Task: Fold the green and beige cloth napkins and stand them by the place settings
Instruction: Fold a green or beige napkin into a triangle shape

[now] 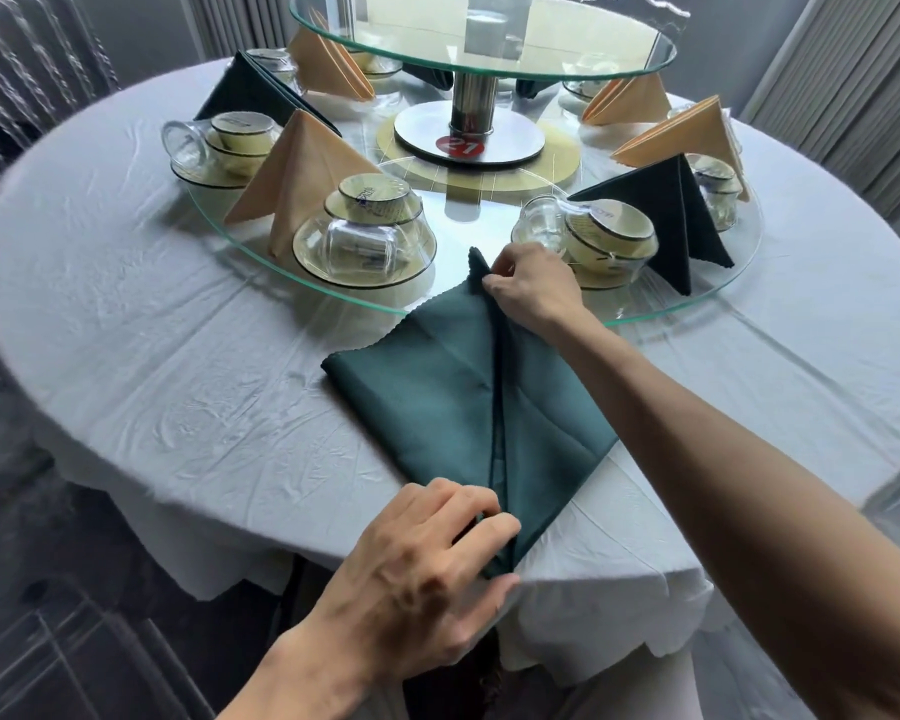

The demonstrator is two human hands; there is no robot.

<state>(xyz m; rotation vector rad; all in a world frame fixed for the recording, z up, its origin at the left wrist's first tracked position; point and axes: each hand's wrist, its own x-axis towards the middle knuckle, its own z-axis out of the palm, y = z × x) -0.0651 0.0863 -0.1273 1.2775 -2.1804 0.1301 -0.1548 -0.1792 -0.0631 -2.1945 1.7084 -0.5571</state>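
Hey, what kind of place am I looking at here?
Probably a restaurant or banquet dining room: a round table with a white tablecloth, a glass lazy Susan bearing stacked bowls and plates, folded napkins standing by them, and a red table number tag.

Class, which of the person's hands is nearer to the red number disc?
Right. The right hand pinches the green napkin's far tip, nearer the red disc; the left hand grips its near corner.
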